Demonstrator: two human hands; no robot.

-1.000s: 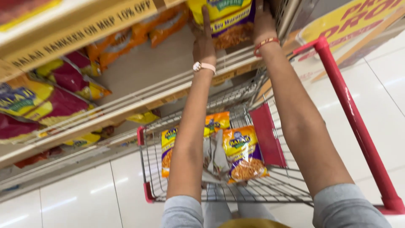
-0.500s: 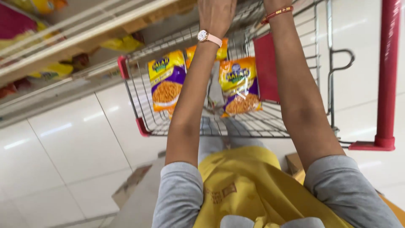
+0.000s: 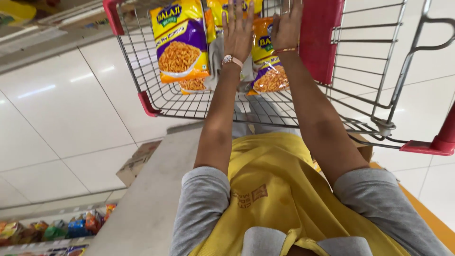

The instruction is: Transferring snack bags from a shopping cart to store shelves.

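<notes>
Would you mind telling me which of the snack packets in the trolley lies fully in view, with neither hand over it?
The yellow and purple packet at the picture's left end of the trolley. The left hand and right hand cover the other packets.

Yellow-purple snack packets (image 3: 182, 45) lying, seemingly flat.

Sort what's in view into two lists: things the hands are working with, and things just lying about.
In hand:
left hand, on snack packets in the cart
right hand, on the orange packet
yellow and purple packet
wire shopping cart

Lying about:
cardboard box on the floor
shelf packets, bottom left
</notes>
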